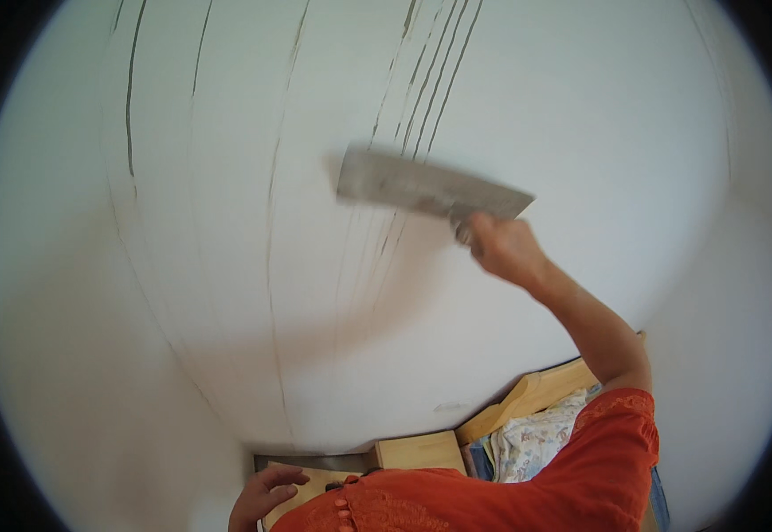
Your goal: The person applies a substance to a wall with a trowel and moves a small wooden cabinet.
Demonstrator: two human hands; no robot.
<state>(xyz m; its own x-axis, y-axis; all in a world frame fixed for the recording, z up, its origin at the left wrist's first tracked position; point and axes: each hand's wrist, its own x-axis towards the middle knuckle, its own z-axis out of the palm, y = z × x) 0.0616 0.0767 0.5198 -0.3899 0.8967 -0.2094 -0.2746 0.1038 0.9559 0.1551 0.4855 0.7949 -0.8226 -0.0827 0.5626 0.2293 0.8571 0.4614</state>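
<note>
1. White wall [581,115] fills my view, scored by several thin dark lines.
2. My right hand [503,248] is closed around one trowel [426,188], its blade flat on the wall.
3. My left hand [266,496] hangs low, fingers loosely curled, holding nothing, over one wooden bed frame [417,450].

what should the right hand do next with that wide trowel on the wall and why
Probably draw the plastering trowel down along the white wall: the right hand holds its blade against the wall, and dark ridge lines run above and below it, unsmoothed.
</note>
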